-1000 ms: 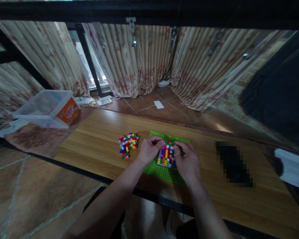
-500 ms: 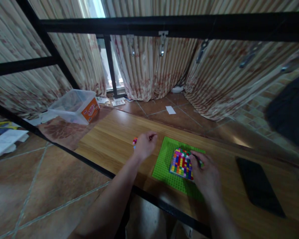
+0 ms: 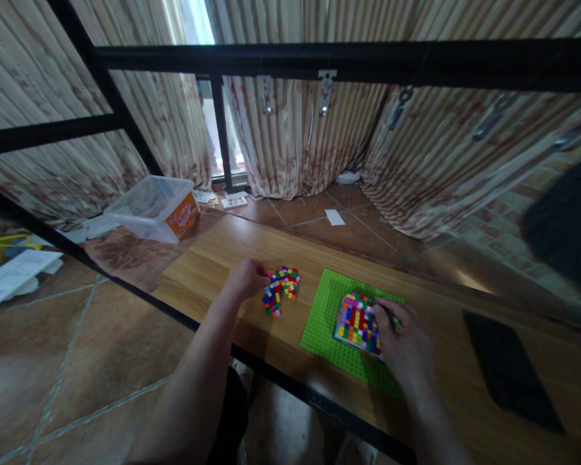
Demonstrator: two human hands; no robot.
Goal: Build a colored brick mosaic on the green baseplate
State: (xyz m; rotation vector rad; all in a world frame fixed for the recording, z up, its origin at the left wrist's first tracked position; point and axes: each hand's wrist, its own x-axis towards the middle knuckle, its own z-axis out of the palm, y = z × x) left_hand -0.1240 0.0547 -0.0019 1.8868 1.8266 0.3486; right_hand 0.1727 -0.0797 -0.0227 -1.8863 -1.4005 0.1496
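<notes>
A loose pile of small coloured toy bricks (image 3: pixel 281 284) lies on the wooden table. At the pile's left edge is my left hand (image 3: pixel 248 279), fingers curled together with the tips touching the nearest bricks; what they pinch, if anything, is too small to make out. To the right lies a green studded baseplate (image 3: pixel 318 323). On it sits a block of closely packed multicoloured bricks (image 3: pixel 356 323). My right hand (image 3: pixel 409 336) rests over the block's right side, thumb and forefinger brought together at its surface. Whatever lies between them is hidden, and the hand covers the block's right edge.
A dark flat tablet-like slab (image 3: pixel 510 368) lies on the table (image 3: pixel 213 258) at the right. Beyond the table's left end, a clear plastic box (image 3: pixel 150 206) with an orange label stands on the floor. A black metal bar (image 3: pixel 319 61) crosses in front of curtains.
My left hand has moved left, from over the brick pile to its left edge, uncovering the pile. My right hand stays at the brick block. The view has shifted slightly.
</notes>
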